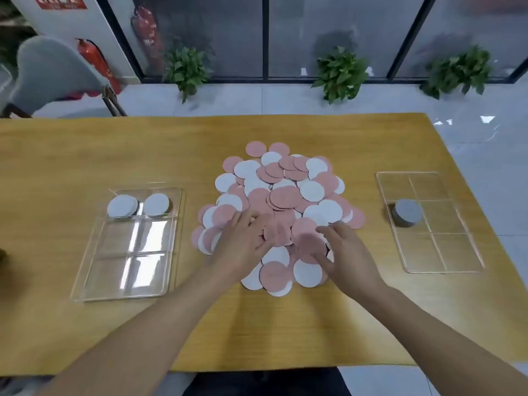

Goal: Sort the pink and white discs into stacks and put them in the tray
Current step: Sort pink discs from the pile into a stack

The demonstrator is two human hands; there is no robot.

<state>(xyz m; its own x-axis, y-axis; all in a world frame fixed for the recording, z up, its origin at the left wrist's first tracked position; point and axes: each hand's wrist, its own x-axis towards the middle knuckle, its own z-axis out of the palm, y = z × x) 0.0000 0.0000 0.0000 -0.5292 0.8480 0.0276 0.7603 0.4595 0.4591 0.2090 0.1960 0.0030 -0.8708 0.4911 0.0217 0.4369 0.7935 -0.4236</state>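
Discs: at nine o'clock your left tray [174, 241] holds two white stacks [123, 206] in its far compartments. Centre, one mixed pile [281, 195]; your left hand [243, 244] lies flat on it, your right hand [347, 258] pinches a pink disc [310, 244]. At three o'clock, right tray [428, 252] holds one stack [407, 213].

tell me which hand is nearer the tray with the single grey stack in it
Right. The right hand rests on the disc pile on the side toward that tray; the left hand lies farther off, on the pile's other side.
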